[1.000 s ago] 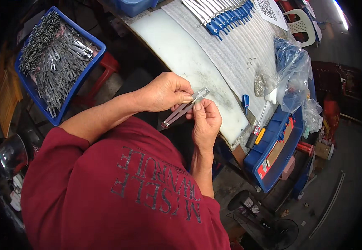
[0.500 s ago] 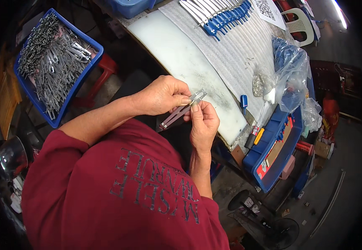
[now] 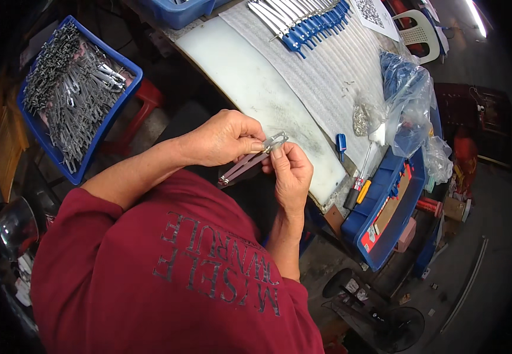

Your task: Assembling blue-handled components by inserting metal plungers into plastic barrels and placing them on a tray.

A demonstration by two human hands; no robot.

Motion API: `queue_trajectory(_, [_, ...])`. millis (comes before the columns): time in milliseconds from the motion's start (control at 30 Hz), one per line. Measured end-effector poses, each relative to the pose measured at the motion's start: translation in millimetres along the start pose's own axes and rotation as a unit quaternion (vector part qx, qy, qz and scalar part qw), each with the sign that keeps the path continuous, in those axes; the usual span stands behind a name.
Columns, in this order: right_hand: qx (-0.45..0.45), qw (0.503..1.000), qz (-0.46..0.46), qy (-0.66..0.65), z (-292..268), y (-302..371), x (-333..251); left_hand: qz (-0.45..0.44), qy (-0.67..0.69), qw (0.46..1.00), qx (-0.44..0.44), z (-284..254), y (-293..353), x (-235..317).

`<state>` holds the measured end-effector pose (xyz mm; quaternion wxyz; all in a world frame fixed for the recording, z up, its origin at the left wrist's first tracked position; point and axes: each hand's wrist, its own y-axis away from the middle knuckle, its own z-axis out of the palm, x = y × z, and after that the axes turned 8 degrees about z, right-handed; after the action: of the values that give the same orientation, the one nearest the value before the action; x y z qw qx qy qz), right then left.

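Both hands (image 3: pixel 256 153) w/ metal tool (image 3: pixel 250 160) barely shifted, tool tilted slightly flatter

A white sheet with a black square code (image 3: pixel 376 12) lay at the table's far right corner. Clear plastic bags (image 3: pixel 408 106) — one holding blue parts — slumped along its right edge.

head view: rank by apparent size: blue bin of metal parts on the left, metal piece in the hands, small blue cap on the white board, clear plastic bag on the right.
Largest to smallest as they look:
1. blue bin of metal parts
2. clear plastic bag, nearer the rim, so fisheye bending makes its size less sure
3. metal piece, pinched by the left hand and right hand
4. small blue cap
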<state>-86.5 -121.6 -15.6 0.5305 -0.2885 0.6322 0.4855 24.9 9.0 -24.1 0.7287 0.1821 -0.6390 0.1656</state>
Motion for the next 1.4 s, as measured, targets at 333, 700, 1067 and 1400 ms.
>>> queue_trajectory(333, [0.028,0.999,-0.027,0.022,-5.7,-1.0,-9.8,0.013,0.030,0.999,-0.043,4.8,0.9,-3.5])
queue_trajectory(700, [0.149,0.986,-0.070,-0.022,-0.1,-4.6,-2.1,0.084,-0.093,0.990,0.071,21.1,7.8,-2.8])
queue_trajectory(1067, [0.186,0.977,-0.093,-0.049,7.3,-6.0,-0.6,0.244,-0.390,0.883,0.099,33.2,8.8,1.0])
queue_trajectory(1400, [0.163,0.979,-0.111,-0.055,6.3,-5.4,-3.2,0.282,-0.399,0.868,0.082,25.7,2.5,-8.6])
